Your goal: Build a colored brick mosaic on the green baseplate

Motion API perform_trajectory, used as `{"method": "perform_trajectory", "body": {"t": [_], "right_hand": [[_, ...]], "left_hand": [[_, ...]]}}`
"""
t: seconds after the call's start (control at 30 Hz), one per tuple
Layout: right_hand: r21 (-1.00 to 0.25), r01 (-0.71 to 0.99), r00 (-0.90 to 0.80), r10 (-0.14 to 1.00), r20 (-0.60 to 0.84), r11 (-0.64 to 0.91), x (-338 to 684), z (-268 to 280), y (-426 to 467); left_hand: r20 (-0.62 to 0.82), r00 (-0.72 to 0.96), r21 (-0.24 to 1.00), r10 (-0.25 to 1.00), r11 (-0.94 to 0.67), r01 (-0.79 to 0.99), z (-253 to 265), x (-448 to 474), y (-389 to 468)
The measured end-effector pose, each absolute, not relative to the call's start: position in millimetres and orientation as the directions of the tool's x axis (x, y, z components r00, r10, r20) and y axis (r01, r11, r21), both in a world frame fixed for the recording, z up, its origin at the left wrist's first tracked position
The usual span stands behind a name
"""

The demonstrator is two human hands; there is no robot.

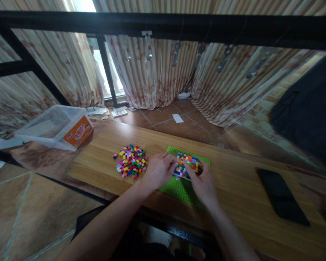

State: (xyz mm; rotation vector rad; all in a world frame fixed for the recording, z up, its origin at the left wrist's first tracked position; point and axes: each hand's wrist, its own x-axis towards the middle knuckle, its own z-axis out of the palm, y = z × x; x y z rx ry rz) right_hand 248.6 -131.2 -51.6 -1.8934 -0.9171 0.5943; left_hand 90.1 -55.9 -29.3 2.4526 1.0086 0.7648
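Observation:
A multicoloured block of small toy bricks (183,164) sits over a green studded baseplate (176,186) on the wooden bench. My right hand (205,181) grips the block, thumb on its near side and fingers around its right edge. My left hand (161,167) is at the block's left edge, fingers bent and thumb and forefinger close together. Whatever lies between those fingertips is too small to make out. Left of my left hand is a heap of loose bricks (132,162) in many colours, with a purple brick (115,156) slightly apart from it.
A black phone-like slab (282,195) lies on the bench (233,181) at the right. Beyond its left end stands a clear plastic box (51,127) with an orange label. A dark metal bar (163,27) crosses above, before striped curtains (157,79). Papers (177,118) lie on the tiled floor.

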Motion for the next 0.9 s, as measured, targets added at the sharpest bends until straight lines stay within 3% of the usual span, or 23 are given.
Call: {"method": "perform_trajectory", "body": {"t": [0.1,0.23,0.37,0.63,0.9], "right_hand": [[-0.892,0.336,0.600,0.799,-0.045,-0.303,251.8,-52.3,-131.0],[-0.902,0.348,0.581,0.814,-0.006,-0.255,255.0,-56.1,-131.0],[-0.900,0.353,0.581,0.814,-0.003,-0.256,256.7,-58.1,-131.3],[-0.901,0.340,0.565,0.825,-0.033,-0.268,257.9,-57.8,-130.8],[-0.907,0.351,0.568,0.823,0.011,-0.231,258.5,-60.0,-130.8]], "left_hand": [[0.260,0.540,0.483,0.801,-0.592,0.645,-22.2,76.0,-39.6],[0.070,0.451,0.328,0.890,-0.447,0.832,-13.1,45.2,-14.5],[-0.093,0.405,0.263,0.910,-0.370,0.891,-7.6,22.4,-1.5],[-0.090,0.477,0.159,0.874,-0.460,0.874,-9.3,28.3,-5.4],[-0.015,0.502,0.146,0.865,-0.495,0.857,-14.1,29.4,-4.4]]}}
